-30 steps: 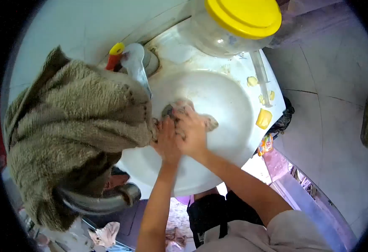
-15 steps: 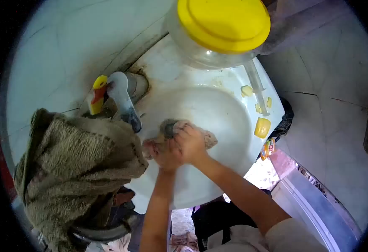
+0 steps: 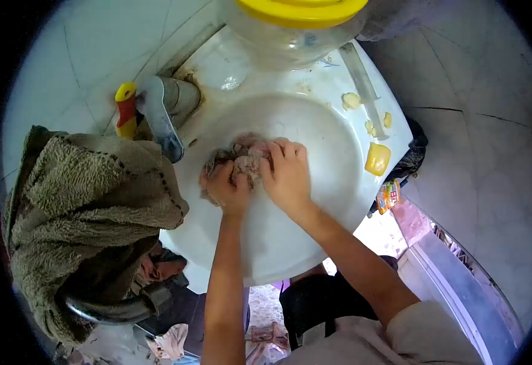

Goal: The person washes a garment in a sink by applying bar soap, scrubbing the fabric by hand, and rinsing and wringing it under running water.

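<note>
A wet, crumpled greyish-brown cloth (image 3: 249,163) lies bunched in the left part of the white sink (image 3: 327,201). My left hand (image 3: 229,190) is on its near left side, with the fingers curled into the folds. On the cloth's right edge, my right hand (image 3: 287,173) grips with bent fingers, the thumb pointing towards the left hand. Parts of the cloth under the fingers are hidden. The metal faucet (image 3: 159,118) stands to the left of the hands.
A brown-green towel (image 3: 96,213) hangs at the left, near a yellow-and-red handle (image 3: 126,109). Behind the basin is a clear jar with a yellow lid (image 3: 302,13). On the right rim lie a clear syringe-like tube (image 3: 361,76), yellow soap (image 3: 377,159) and pale soap pieces (image 3: 351,101).
My hands were close together on the cloth and are now farther apart, one at each side. The cloth is bunched differently. The whole view has shifted, with the sink higher in it.
</note>
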`<state>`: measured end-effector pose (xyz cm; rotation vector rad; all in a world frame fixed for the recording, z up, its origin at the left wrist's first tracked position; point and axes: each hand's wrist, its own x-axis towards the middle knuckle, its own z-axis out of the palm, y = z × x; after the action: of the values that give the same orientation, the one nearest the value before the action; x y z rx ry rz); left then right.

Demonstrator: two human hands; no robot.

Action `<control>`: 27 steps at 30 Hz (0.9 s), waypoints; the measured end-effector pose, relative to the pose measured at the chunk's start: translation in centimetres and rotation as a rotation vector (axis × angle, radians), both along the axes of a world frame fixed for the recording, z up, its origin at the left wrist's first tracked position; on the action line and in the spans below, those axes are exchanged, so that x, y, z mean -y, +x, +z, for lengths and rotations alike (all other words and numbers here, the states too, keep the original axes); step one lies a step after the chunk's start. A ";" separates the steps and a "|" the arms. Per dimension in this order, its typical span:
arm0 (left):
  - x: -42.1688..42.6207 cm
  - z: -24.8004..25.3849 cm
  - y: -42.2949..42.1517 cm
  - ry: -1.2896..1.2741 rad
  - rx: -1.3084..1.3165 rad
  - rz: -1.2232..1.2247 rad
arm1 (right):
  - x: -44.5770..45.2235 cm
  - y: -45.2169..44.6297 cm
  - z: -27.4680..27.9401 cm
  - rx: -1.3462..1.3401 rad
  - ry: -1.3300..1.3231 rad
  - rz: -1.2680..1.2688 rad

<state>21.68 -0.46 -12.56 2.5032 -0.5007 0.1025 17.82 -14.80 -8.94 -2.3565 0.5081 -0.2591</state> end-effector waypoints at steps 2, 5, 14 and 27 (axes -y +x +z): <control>-0.5 -0.4 -0.2 -0.589 -0.607 0.144 | -0.2 0.9 -1.0 0.002 0.585 -0.123; 1.6 1.6 -2.0 -1.095 -0.773 0.541 | -0.5 2.1 2.4 0.123 0.968 -0.153; 1.1 3.9 -4.7 -0.161 -0.076 0.195 | -4.4 -1.9 3.2 0.143 0.522 0.059; 2.0 2.5 -3.1 0.016 -0.108 0.278 | -3.3 0.4 -0.7 0.245 0.227 0.044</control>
<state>18.58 -2.46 -10.04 2.5636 -0.1082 0.0704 18.23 -11.47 -9.63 -2.0780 0.3476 -0.4400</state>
